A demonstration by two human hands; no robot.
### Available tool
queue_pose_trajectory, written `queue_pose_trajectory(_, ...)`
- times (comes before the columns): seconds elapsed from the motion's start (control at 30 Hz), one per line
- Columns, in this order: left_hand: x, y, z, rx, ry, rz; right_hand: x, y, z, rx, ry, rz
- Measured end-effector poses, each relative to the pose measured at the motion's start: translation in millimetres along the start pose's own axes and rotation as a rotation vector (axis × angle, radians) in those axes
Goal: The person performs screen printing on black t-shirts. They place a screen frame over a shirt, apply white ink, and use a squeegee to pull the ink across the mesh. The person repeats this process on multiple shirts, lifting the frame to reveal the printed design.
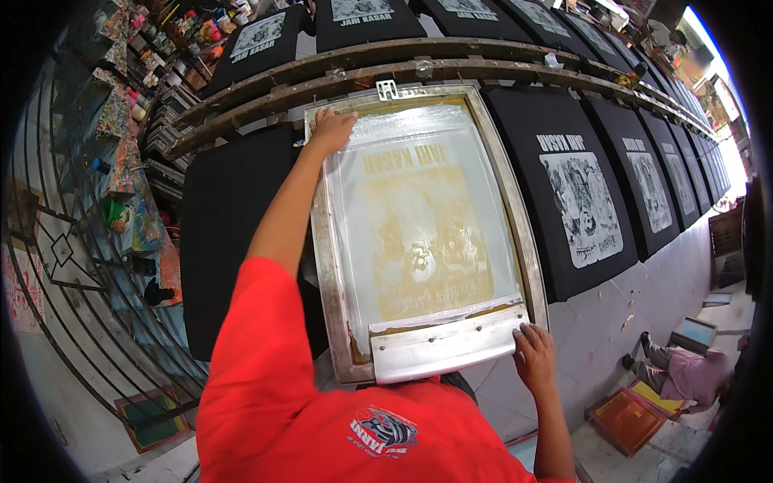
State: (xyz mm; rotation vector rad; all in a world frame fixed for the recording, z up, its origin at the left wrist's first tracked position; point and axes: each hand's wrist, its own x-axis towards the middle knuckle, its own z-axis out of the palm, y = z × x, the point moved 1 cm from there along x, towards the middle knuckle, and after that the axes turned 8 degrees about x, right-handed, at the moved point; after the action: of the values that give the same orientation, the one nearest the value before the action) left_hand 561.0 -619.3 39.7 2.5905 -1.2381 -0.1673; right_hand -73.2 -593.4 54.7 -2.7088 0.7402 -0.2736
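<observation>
A silk-screen frame [325,258] lies over a black T-shirt in front of me. Its mesh [354,217] carries a yellowish stencil of a picture with lettering, with whitish ink spread over it. A wide metal-handled squeegee [443,352] rests across the screen's near end. My right hand [535,354] grips the squeegee's right end, fingers on its upper edge. My left hand [332,131] is closed over the frame's far left corner. A metal hinge clip [387,89] sits at the frame's far edge.
A plain black T-shirt [233,241] lies to the left. Printed black T-shirts [581,201] line the right, with more beyond wooden rails [338,84]. Metal bars [80,249] stand at far left. A person [692,374] is low at right, beside coloured screens [632,419].
</observation>
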Motion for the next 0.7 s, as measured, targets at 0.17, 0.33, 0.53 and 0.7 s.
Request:
queue_pose_trajectory(0.17,-98,21,-36,-0.318,0.013,0.401,13,4,-28,0.007,-0.087,-0.06)
queue_pose_trajectory(0.33,-282,10,-44,-0.363,0.128,0.178,50,12,-53,0.108,-0.198,-0.16)
queue_pose_trajectory(0.53,-479,20,34,-0.782,0.186,-0.415,67,28,-60,0.151,-0.207,-0.304)
queue_pose_trajectory(0.7,-519,61,86,-0.902,0.296,-0.63,78,37,-58,0.177,-0.222,-0.347)
